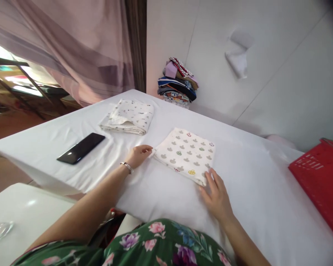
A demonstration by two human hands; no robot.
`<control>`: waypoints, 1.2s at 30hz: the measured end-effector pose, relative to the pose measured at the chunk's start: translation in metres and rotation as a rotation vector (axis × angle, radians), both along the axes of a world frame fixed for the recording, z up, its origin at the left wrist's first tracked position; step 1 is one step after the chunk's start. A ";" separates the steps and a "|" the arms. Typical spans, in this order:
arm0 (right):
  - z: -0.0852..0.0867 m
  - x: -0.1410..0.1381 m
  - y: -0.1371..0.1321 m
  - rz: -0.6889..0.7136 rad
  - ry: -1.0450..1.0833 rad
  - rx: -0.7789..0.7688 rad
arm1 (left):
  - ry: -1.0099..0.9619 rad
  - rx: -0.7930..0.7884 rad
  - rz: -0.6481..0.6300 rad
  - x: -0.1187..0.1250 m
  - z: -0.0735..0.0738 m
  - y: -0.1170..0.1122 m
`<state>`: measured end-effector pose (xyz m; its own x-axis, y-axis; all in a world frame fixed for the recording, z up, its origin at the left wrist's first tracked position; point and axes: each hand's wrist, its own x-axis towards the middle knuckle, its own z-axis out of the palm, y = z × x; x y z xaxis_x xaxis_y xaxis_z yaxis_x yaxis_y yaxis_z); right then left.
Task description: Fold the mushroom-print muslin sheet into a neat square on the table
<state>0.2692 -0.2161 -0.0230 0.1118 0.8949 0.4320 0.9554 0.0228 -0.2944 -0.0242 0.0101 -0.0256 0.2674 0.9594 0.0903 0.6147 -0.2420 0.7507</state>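
A folded white cloth (187, 151) printed with grey, red, green and yellow mushroom shapes lies flat on the white-covered table. My left hand (137, 156), with a bracelet at the wrist, is at the cloth's left corner, fingers pinched together there. At the near right corner is my right hand (216, 194); its fingertips touch the cloth's edge, with thumb and fingers apart. Farther back on the left lies a second folded cloth (133, 114), white with small dark prints, one layer loosely turned back.
A black phone (81, 147) lies on the table (255, 192) at the left. A pile of folded clothes (177, 83) stands by the wall behind. A red box-like object (322, 181) sits at the right edge. A white surface (30, 214) is at the lower left.
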 end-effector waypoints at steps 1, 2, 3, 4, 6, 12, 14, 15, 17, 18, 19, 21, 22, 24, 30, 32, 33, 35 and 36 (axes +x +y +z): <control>0.000 0.000 0.002 0.031 -0.048 0.032 | -0.019 0.023 -0.029 0.001 -0.004 -0.003; 0.000 0.000 0.005 0.059 -0.084 0.055 | -0.027 0.051 -0.059 0.004 -0.005 -0.006; 0.000 0.000 0.008 0.082 -0.114 0.073 | -0.024 0.080 -0.085 0.007 -0.006 -0.008; 0.000 0.000 0.010 0.101 -0.140 0.090 | -0.010 0.104 -0.096 0.010 -0.005 -0.009; 0.001 0.000 0.016 0.131 -0.186 0.110 | 0.039 0.121 -0.079 0.017 -0.001 -0.009; 0.008 -0.008 0.034 0.167 -0.286 0.024 | 0.058 0.115 -0.087 0.023 -0.001 -0.005; 0.015 -0.017 0.043 0.188 -0.300 -0.032 | -0.010 0.108 -0.098 0.023 -0.005 -0.004; 0.019 -0.022 0.048 0.201 -0.304 -0.058 | -0.047 0.100 -0.101 0.022 -0.006 -0.003; 0.027 -0.036 0.061 0.235 -0.302 -0.098 | -0.108 0.080 -0.125 0.021 -0.008 -0.002; 0.031 -0.043 0.068 0.254 -0.296 -0.106 | -0.127 0.068 -0.147 0.021 -0.008 -0.002; 0.033 -0.051 0.076 0.273 -0.287 -0.109 | -0.137 0.054 -0.172 0.021 -0.008 -0.001; 0.036 -0.067 0.093 0.310 -0.265 -0.107 | -0.136 0.026 -0.221 0.019 -0.005 -0.001; 0.036 -0.074 0.101 0.327 -0.254 -0.108 | -0.133 0.011 -0.242 0.018 -0.004 -0.001; 0.035 -0.087 0.115 0.362 -0.237 -0.118 | -0.125 -0.024 -0.280 0.015 0.000 -0.002; 0.029 -0.100 0.136 0.393 -0.225 -0.163 | -0.151 -0.029 -0.301 0.016 0.005 -0.009; 0.030 -0.100 0.136 0.383 -0.205 -0.168 | -0.200 -0.023 -0.316 0.018 0.004 -0.008; 0.031 -0.100 0.136 0.382 -0.197 -0.168 | -0.224 -0.025 -0.323 0.019 0.004 -0.008; 0.032 -0.100 0.134 0.392 -0.184 -0.158 | -0.257 -0.028 -0.326 0.018 0.003 -0.005; 0.032 -0.100 0.133 0.400 -0.175 -0.151 | -0.262 -0.028 -0.330 0.018 0.004 -0.004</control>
<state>0.1692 -0.0833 0.0093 -0.3186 0.9072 0.2748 0.9158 0.3694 -0.1575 -0.0064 0.0056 -0.0217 0.5321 0.8291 0.1714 0.2953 -0.3715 0.8802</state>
